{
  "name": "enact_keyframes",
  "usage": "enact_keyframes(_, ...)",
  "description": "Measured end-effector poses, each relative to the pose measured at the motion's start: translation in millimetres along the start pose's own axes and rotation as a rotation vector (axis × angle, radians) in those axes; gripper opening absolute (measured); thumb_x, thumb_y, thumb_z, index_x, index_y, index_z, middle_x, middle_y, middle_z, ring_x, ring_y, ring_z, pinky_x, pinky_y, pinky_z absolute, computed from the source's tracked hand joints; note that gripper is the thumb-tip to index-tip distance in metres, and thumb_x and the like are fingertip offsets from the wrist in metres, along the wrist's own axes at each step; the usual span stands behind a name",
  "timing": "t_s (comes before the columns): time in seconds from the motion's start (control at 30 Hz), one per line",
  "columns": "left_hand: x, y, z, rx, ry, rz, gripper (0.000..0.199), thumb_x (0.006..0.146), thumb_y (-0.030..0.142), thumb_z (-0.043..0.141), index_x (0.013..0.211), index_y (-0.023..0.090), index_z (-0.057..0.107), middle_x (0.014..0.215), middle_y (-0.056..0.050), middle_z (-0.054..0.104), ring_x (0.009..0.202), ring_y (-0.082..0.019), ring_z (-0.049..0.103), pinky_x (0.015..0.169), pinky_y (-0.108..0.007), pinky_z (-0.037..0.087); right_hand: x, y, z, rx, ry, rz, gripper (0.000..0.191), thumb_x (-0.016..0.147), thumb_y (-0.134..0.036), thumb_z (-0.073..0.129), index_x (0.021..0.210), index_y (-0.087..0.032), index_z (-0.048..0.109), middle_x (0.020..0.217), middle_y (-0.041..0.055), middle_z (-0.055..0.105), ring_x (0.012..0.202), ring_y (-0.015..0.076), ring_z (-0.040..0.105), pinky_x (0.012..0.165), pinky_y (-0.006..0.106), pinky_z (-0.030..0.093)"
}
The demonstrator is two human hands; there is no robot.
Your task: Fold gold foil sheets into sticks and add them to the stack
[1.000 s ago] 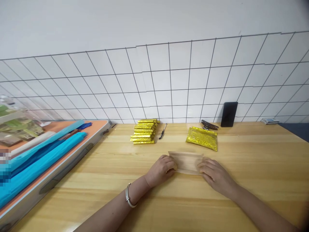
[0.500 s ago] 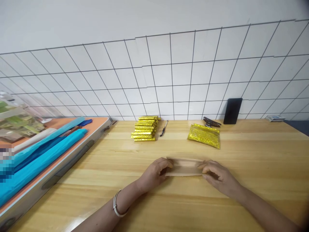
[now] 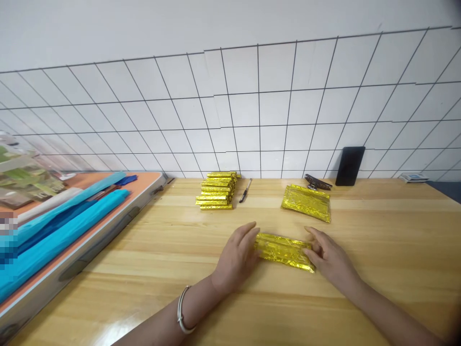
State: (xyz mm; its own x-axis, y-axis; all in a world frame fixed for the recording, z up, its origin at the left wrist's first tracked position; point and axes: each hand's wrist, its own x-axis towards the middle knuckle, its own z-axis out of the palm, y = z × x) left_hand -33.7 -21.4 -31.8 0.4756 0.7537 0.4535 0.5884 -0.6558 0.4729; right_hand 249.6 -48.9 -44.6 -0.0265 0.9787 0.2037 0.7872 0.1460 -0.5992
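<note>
A flat gold foil piece (image 3: pixel 284 251) lies on the wooden table between my hands, its gold side up. My left hand (image 3: pixel 239 257) is at its left end, fingers stretched out and partly covering that end. At the right end my right hand (image 3: pixel 326 252) has its thumb on the foil and its index finger raised apart from the thumb. Beyond them, a second flat gold foil piece (image 3: pixel 306 203) rests near a dark clip (image 3: pixel 317 182). A stack of narrow gold strips (image 3: pixel 217 191) sits further left, beside a pen (image 3: pixel 245 191).
A black phone-like slab (image 3: pixel 350 166) leans on the tiled wall. An orange-topped board (image 3: pixel 149 180) on the left bears blue rolled material (image 3: pixel 79 226) and a bag of greenish pieces (image 3: pixel 32 178). Small flat items (image 3: pixel 414 178) lie at the back right.
The piece between my hands showed a brown, blurred inner side and now shows its gold side. My left hand has opened out flatter; my right index finger has lifted from the thumb.
</note>
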Motion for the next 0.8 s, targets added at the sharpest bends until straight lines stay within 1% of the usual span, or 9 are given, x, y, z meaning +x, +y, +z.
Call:
enact_keyframes(0.07,-3.5,9.2,-4.9,0.082,-0.170,0.168,0.052,0.088,0.031,0.047,0.136,0.022,0.030,0.142,-0.011,0.033,0.131,-0.025,0.029,0.106,-0.045,0.028,-2.4,-4.0,-2.4,-0.101,0.066,-0.094,0.047,0.083,-0.033,0.050,0.129,-0.024,0.041,0.117,0.0088,0.056,0.092,0.0211,0.060,0.077,0.037,0.052)
enact_keyframes(0.13,-7.0,17.4,-8.6,0.129,-0.357,0.264,0.061,0.087,0.044,0.046,0.140,0.021,0.025,0.145,-0.011,0.028,0.135,-0.028,0.023,0.108,-0.047,0.024,-7.3,-12.3,-4.2,-0.190,0.080,-0.217,0.045,0.085,-0.032,0.048,0.129,-0.023,0.043,0.127,0.0102,0.050,0.113,0.0248,0.049,0.092,0.043,0.045)
enact_keyframes(0.23,-10.7,23.5,-10.8,0.150,-0.489,0.279,0.071,0.085,0.058,0.039,0.142,0.019,0.022,0.146,-0.013,0.026,0.136,-0.029,0.019,0.110,-0.048,0.018,-18.4,-26.5,-1.6,-0.296,-0.045,-0.393,0.050,0.087,-0.034,0.047,0.135,-0.023,0.037,0.139,0.0094,0.041,0.126,0.0254,0.037,0.102,0.044,0.036)
enact_keyframes(0.3,-12.0,23.8,-11.2,0.153,-0.515,0.268,0.072,0.085,0.061,0.036,0.142,0.019,0.022,0.146,-0.013,0.026,0.136,-0.030,0.018,0.110,-0.048,0.017,-26.5,-31.6,3.7,-0.349,-0.153,-0.476,0.058,0.087,-0.036,0.047,0.140,-0.023,0.029,0.146,0.0080,0.030,0.132,0.0259,0.029,0.105,0.045,0.033)
enact_keyframes(0.4,-12.6,23.6,-12.5,0.156,-0.541,0.258,0.075,0.084,0.063,0.035,0.142,0.018,0.021,0.147,-0.013,0.023,0.137,-0.030,0.015,0.110,-0.047,0.017,-36.3,-30.7,11.8,-0.384,-0.270,-0.534,0.067,0.087,-0.041,0.046,0.145,-0.021,0.016,0.149,0.0087,0.021,0.135,0.0272,0.021,0.106,0.047,0.031)
enact_keyframes(0.57,-10.8,22.7,-14.1,0.161,-0.535,0.268,0.074,0.084,0.063,0.035,0.142,0.019,0.023,0.146,-0.013,0.025,0.136,-0.030,0.017,0.108,-0.045,0.019,-39.5,-25.7,11.7,-0.361,-0.291,-0.556,0.069,0.088,-0.044,0.044,0.145,-0.020,0.013,0.149,0.0101,0.018,0.136,0.0292,0.018,0.108,0.050,0.027)
enact_keyframes(0.63,-7.7,18.2,-13.6,0.172,-0.527,0.267,0.070,0.085,0.062,0.034,0.141,0.021,0.024,0.146,-0.013,0.026,0.136,-0.029,0.019,0.108,-0.044,0.021,-31.6,-25.7,8.0,-0.343,-0.318,-0.563,0.069,0.088,-0.045,0.044,0.145,-0.020,0.013,0.149,0.0095,0.017,0.136,0.0282,0.017,0.109,0.049,0.025)
enact_keyframes(0.73,0.0,6.9,-11.4,0.218,-0.501,0.237,0.065,0.087,0.059,0.032,0.141,0.023,0.025,0.147,-0.012,0.023,0.136,-0.028,0.020,0.107,-0.044,0.021,-6.8,-27.5,4.7,-0.324,-0.396,-0.558,0.065,0.090,-0.046,0.039,0.144,-0.021,0.014,0.150,0.0076,0.015,0.136,0.0254,0.015,0.110,0.046,0.023)
enact_keyframes(0.8,5.0,-0.5,-8.7,0.261,-0.465,0.211,0.063,0.088,0.057,0.032,0.141,0.023,0.025,0.148,-0.013,0.021,0.136,-0.028,0.019,0.106,-0.045,0.022,13.4,-32.2,7.0,-0.310,-0.434,-0.533,0.060,0.090,-0.047,0.038,0.143,-0.022,0.022,0.149,0.0071,0.019,0.136,0.0249,0.018,0.110,0.046,0.022)
